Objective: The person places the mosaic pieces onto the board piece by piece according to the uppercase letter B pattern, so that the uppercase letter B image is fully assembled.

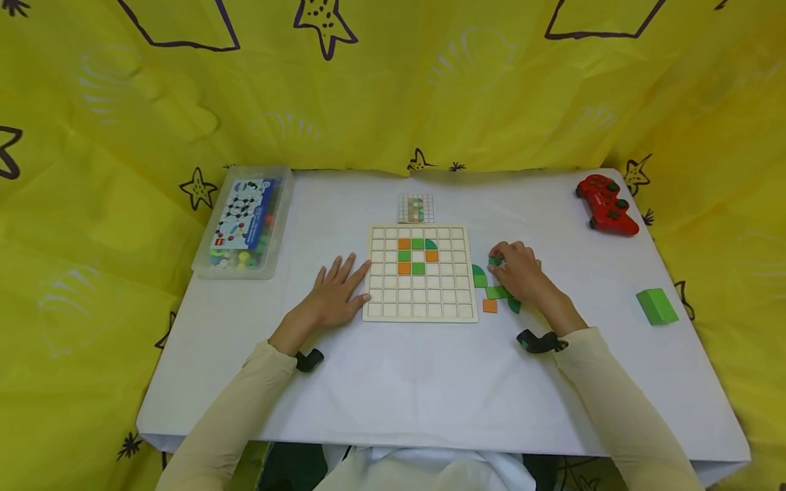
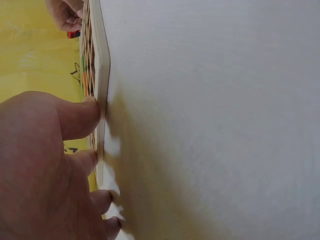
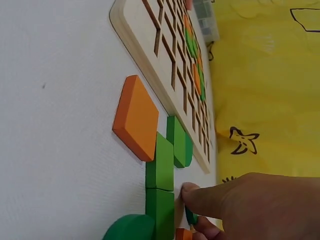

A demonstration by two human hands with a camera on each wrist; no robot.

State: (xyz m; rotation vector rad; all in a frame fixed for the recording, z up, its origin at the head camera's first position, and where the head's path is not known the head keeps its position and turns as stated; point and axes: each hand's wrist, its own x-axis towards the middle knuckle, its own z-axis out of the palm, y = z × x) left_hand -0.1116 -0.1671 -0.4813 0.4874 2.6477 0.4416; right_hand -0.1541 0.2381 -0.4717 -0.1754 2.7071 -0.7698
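A wooden grid board (image 1: 419, 298) lies mid-table with orange, light green and dark green pieces in its upper middle cells. My left hand (image 1: 334, 300) rests at its left edge, fingers spread; in the left wrist view the thumb (image 2: 82, 117) touches the board's side (image 2: 103, 65). Right of the board, my right hand (image 1: 522, 273) pinches a dark green piece (image 1: 495, 261), seen in the right wrist view between thumb and finger (image 3: 190, 216). Beside it lie light green pieces (image 3: 160, 165), an orange square (image 3: 136, 120) and dark green rounded pieces (image 3: 131, 229).
A small pattern card (image 1: 415, 208) lies behind the board. At the back left stands a clear plastic box (image 1: 282, 225) with colored parts inside. On the right are a red game controller (image 1: 608, 206) and a green block (image 1: 657, 307). Yellow cloth (image 1: 368, 88) hangs behind the table.
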